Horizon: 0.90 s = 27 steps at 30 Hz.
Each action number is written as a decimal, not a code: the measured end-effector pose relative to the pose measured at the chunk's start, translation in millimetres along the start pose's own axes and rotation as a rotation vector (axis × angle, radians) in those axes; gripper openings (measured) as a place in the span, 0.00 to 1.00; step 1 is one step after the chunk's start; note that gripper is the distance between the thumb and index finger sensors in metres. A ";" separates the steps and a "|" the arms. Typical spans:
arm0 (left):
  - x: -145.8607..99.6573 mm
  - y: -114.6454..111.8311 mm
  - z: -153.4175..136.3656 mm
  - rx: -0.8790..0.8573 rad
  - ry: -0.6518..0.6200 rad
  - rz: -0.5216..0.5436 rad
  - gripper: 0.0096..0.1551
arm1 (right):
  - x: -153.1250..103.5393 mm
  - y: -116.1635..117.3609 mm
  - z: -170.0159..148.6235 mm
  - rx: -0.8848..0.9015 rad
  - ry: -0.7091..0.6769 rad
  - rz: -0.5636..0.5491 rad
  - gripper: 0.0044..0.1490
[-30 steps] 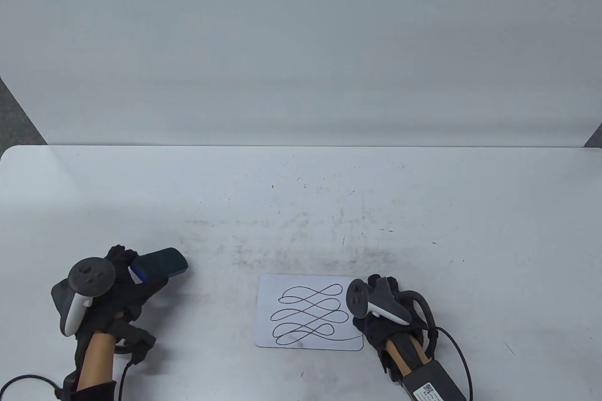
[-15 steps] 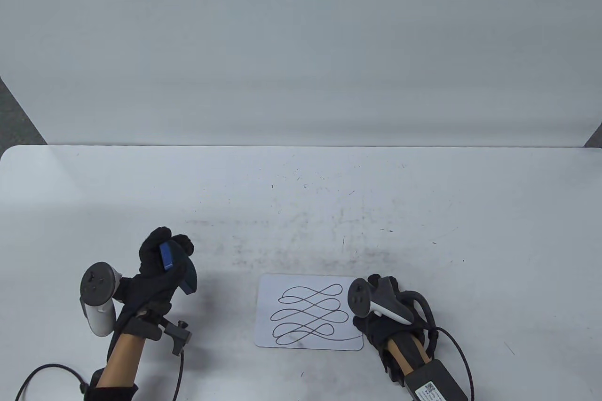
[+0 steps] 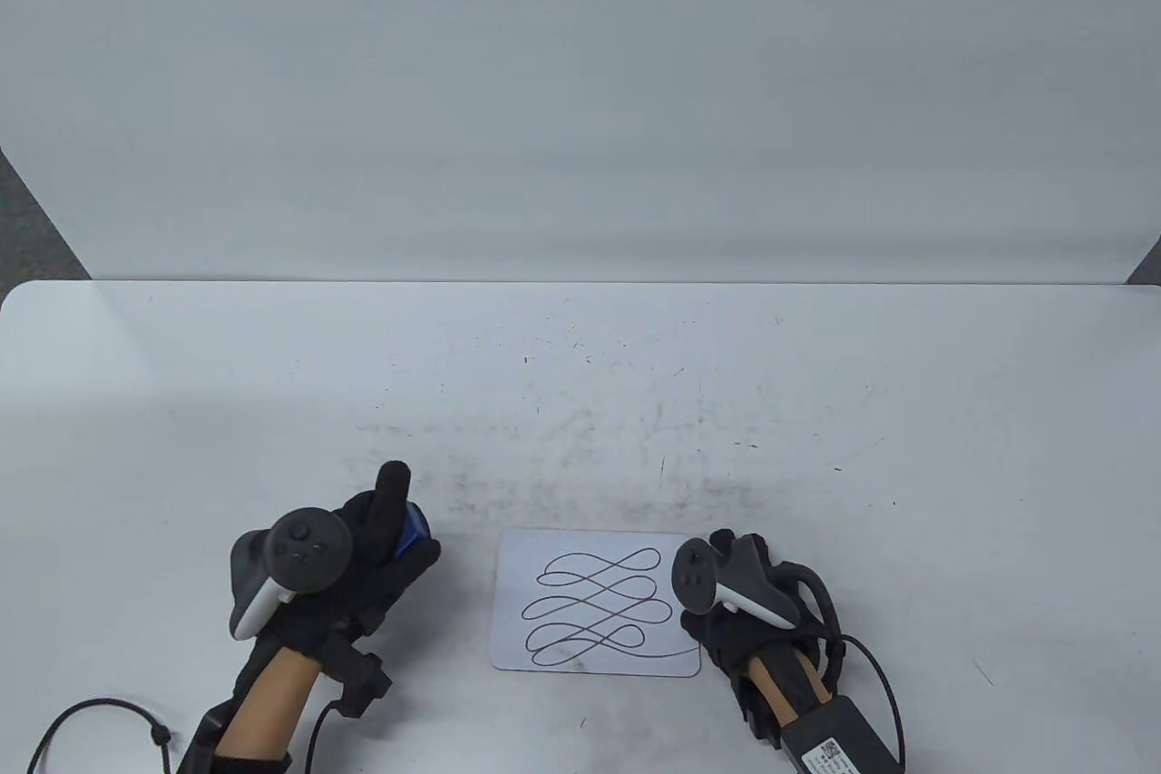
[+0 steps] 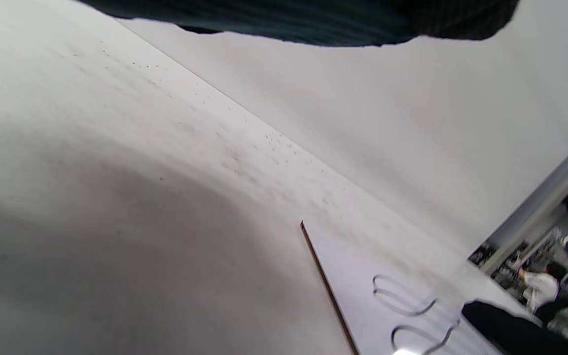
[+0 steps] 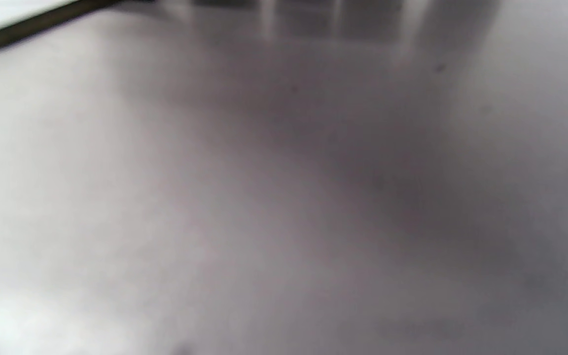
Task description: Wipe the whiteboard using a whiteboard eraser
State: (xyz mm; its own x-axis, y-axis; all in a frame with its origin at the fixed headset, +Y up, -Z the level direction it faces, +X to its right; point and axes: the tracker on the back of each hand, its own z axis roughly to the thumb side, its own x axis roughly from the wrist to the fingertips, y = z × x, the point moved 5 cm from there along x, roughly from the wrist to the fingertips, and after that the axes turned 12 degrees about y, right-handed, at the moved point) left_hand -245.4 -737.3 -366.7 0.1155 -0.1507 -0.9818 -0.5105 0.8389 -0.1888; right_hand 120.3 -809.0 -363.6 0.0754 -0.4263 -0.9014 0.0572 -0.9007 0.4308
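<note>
Here the left hand (image 3: 363, 556) grips the blue eraser (image 3: 413, 531), with one finger stretched out straight above it, just left of the whiteboard (image 3: 594, 603) and apart from it. The whiteboard lies flat on the scuffed white counter (image 3: 580, 375), and looping black lines cover most of it. The right hand (image 3: 739, 602) rests at the board's right edge; whether its fingers are spread or closed cannot be told. The left wrist view shows the board's near corner (image 4: 363, 286) and two loops.
</note>
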 end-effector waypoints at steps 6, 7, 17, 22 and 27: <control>17.3 -32.3 44.7 0.149 -0.005 -0.068 0.53 | 0.0 0.5 -0.1 -0.001 0.000 0.002 0.45; 22.4 -37.5 49.6 0.188 0.003 -0.073 0.53 | 0.0 0.6 -0.3 0.000 0.000 0.003 0.45; 73.7 -83.6 91.6 0.564 0.050 -0.061 0.39 | 1.0 6.9 0.0 -0.004 0.013 0.072 0.44; 69.3 -99.1 94.7 0.680 -0.002 -0.007 0.34 | 0.9 8.2 -0.6 -0.001 0.022 0.091 0.44; 51.0 -102.0 96.5 0.686 -0.032 -0.032 0.35 | 0.4 8.7 -1.0 -0.006 0.035 0.090 0.43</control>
State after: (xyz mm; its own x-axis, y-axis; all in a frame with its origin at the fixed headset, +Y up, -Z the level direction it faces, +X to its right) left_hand -105.3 -780.1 -395.6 0.1516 -0.1743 -0.9729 0.1475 0.9773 -0.1521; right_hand 121.8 -816.9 -360.2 0.1157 -0.5021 -0.8570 0.0548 -0.8583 0.5102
